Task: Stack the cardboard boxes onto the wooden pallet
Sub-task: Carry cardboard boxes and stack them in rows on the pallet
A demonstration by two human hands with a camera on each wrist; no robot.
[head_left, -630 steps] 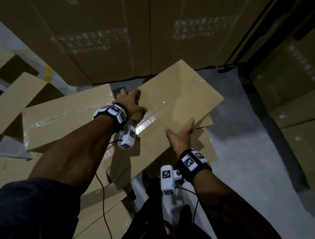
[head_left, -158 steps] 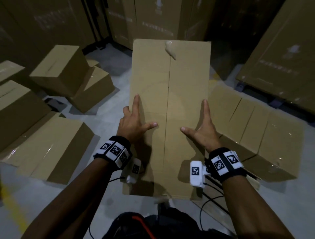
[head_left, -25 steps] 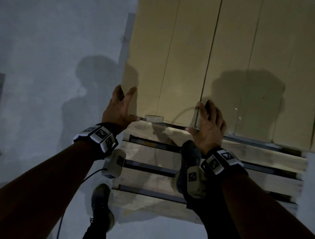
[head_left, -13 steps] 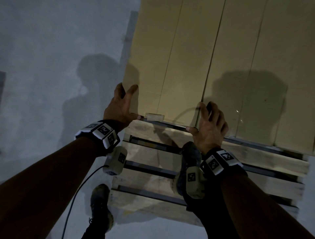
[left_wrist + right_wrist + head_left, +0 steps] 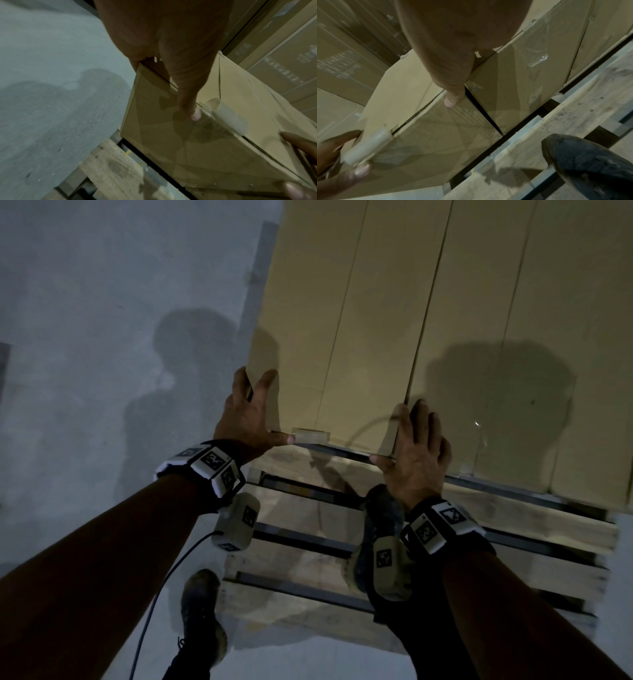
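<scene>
Grey concrete floor [image 5: 102,302], dim light, shadows of the person cast across it and onto the cartons. Wooden pallet [image 5: 308,546] sits on the floor, slats with dark gaps between; its far part is covered by a row of cardboard boxes lying side by side. The leftmost cardboard box [image 5: 308,320] sits at the pallet's left edge, near face down against the slats, touching the neighbour box [image 5: 479,320] on its right. Left hand [image 5: 245,419] is on the box's near-left corner: fingers spread over the left side and top, thumb stretched flat along the near top edge, ending just beside a curl of loose packing tape [image 5: 310,435]. Right hand [image 5: 416,446] is at the near-right corner, fingers bent over the seam between the two boxes, thumb along the near edge. Whether those fingers actually clamp the cardboard or only rest there cannot be told. One shoe [image 5: 376,535] stands on the pallet slats, the other shoe [image 5: 202,611] on the floor left of it. Left wrist view adds what the head view lacks: the box's near vertical face [image 5: 171,142] reaching down to the slats, the thumb tip pressed on that face, and tall stacked cartons [image 5: 283,47] behind. Right wrist view shows the dark narrow gap between the two boxes under the thumb [image 5: 453,100], shiny tape patches on the neighbour box, and more stacked cartons at left.
</scene>
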